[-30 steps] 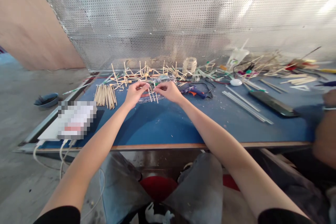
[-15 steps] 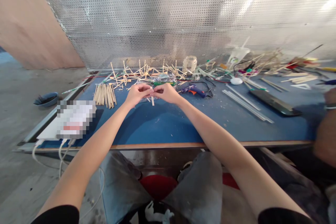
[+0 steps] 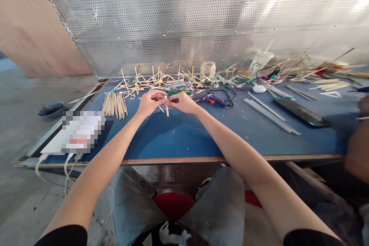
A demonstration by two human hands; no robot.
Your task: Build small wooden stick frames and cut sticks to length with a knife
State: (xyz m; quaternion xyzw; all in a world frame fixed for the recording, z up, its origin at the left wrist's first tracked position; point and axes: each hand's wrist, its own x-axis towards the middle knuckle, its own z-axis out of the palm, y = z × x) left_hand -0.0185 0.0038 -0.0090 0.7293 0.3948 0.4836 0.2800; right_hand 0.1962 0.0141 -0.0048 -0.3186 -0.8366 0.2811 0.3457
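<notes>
My left hand (image 3: 150, 103) and my right hand (image 3: 183, 102) meet above the blue table, fingertips pinched together around a short white stick (image 3: 167, 111). The stick points down toward me, its upper part partly covered by my fingers. Whether it is wood or glue I cannot tell. Just behind my hands lies a clear plastic bag (image 3: 187, 85) with something green at it. Right of my right hand rests a blue glue gun (image 3: 215, 100) with an orange trigger. To the left of my left hand is a pile of wooden sticks (image 3: 114, 105).
Joined stick frames (image 3: 158, 78) line the back, beside a clear jar (image 3: 208, 70). Clear glue sticks (image 3: 268, 115) and a black tray-like object (image 3: 301, 112) lie right. A white box (image 3: 54, 142) with cables sits at the left edge. Another person's arm (image 3: 359, 146) is far right.
My fingers have shifted slightly on the white stick, and more of it shows between them. Both arms stay nearly in place. The other person's hand at far right moved a little.
</notes>
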